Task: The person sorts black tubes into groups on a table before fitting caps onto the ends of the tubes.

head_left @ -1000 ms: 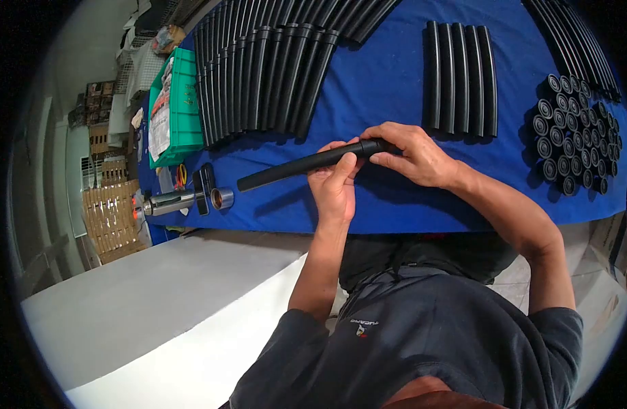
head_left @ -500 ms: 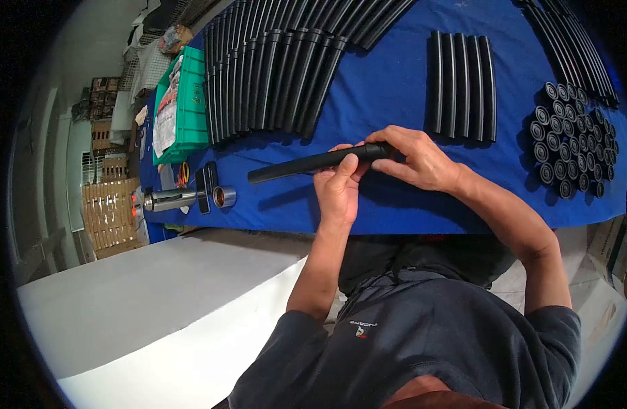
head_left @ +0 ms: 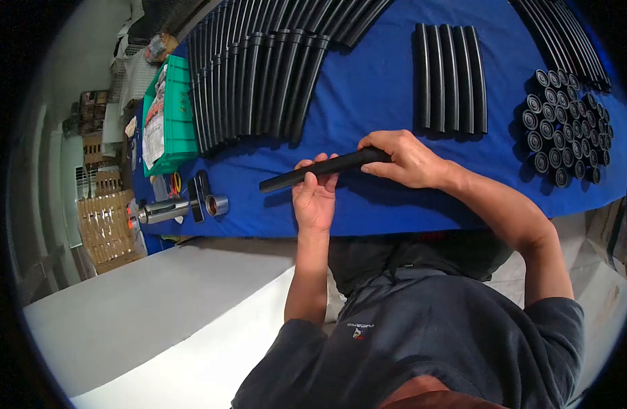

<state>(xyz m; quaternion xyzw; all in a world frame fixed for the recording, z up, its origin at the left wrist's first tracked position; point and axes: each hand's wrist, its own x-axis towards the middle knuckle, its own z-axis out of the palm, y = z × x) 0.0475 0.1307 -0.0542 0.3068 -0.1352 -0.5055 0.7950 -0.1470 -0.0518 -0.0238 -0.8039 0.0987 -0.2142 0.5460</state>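
A black tube (head_left: 345, 163) is held above the near part of the blue-covered table, its free end pointing left and slightly down. My left hand (head_left: 315, 204) supports it from below near the middle, with the thumb in front and the fingers behind. At the wider right end, my right hand (head_left: 410, 161) is closed around the tube, covering most of that end. Beyond my hands lies a short row of several plain black tubes (head_left: 452, 82). To the right stand many round black caps (head_left: 557, 129) grouped together.
Many black tubes with wider collars (head_left: 259, 82) lie at the back left, beside a green crate (head_left: 180, 116). A metal flask (head_left: 165, 210), a dark phone (head_left: 195, 201), a metal cup (head_left: 217, 204) and scissors (head_left: 176, 183) sit near the left edge. More thin black tubes (head_left: 566, 41) lie far right.
My left hand has slid left along the tube, nearer its free end, and its grip has loosened. My right hand stays on the wider end. The whole view has shifted slightly.
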